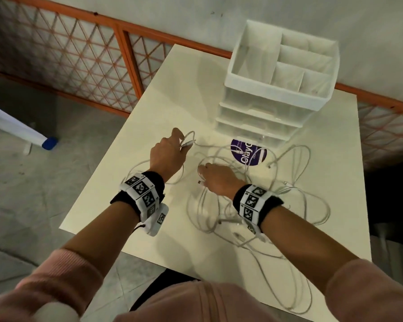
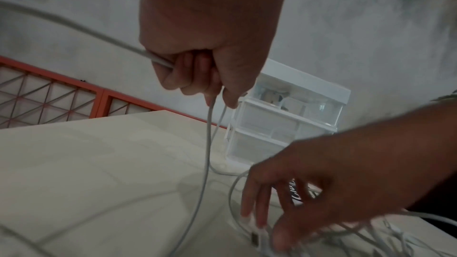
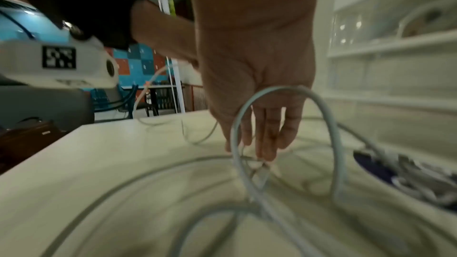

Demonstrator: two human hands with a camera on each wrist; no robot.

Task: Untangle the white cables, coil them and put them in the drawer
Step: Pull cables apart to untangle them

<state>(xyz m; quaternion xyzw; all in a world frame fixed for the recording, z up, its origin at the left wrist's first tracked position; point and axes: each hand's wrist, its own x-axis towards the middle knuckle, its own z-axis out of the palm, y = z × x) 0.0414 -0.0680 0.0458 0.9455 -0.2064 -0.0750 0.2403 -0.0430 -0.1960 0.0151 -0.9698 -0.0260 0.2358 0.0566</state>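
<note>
Several white cables (image 1: 228, 221) lie tangled on the white table (image 1: 172, 89), in front of a white drawer unit (image 1: 261, 112) whose drawers are closed. My left hand (image 1: 180, 141) is raised a little left of the tangle and grips one cable near its plug (image 1: 189, 142). In the left wrist view its curled fingers (image 2: 197, 77) hold that cable (image 2: 209, 134), which hangs to the table. My right hand (image 1: 203, 175) reaches down into the tangle. Its straight fingers (image 3: 264, 144) touch cables beside a loose plug (image 1: 199, 182) without closing on them.
A round purple sticker (image 1: 248, 152) lies under the cables, just before the drawer unit (image 2: 284, 124). Cable loops (image 1: 308, 156) spread toward the table's right and near edges. An orange lattice fence (image 1: 79, 61) and a grey wall stand behind.
</note>
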